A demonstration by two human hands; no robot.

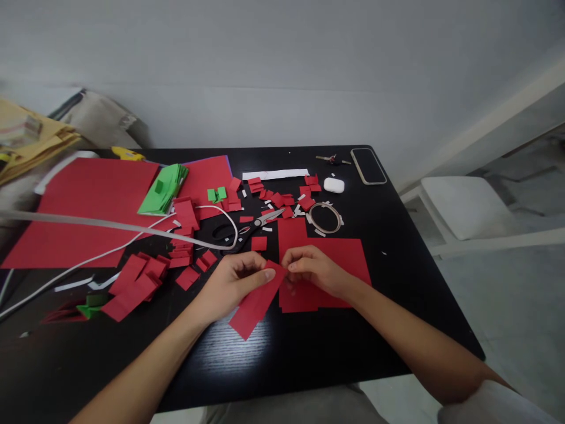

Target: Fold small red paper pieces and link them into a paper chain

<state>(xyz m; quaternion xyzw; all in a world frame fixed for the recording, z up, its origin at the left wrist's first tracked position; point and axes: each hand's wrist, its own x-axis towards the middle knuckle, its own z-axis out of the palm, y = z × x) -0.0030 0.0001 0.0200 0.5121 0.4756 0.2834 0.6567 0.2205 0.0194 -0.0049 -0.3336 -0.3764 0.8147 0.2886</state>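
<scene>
Both my hands pinch one red paper strip (252, 306) over the middle of the black table (309, 353). My left hand (233, 280) grips the strip's upper part with thumb and fingers closed. My right hand (313, 270) pinches its top end from the right. The strip slants down to the left, its lower end lying on the table. Under my right hand lies a larger red paper sheet (339, 259). Black-handled scissors (247, 227) rest just beyond my hands.
Several small red paper pieces (145, 280) lie at left and at the back (282, 197). A big red sheet (83, 206), green folded papers (165, 188), a white cable (132, 235), a tape ring (325, 217), an earbud case (334, 185), a phone (368, 165) and a white paper strip (274, 174) are around.
</scene>
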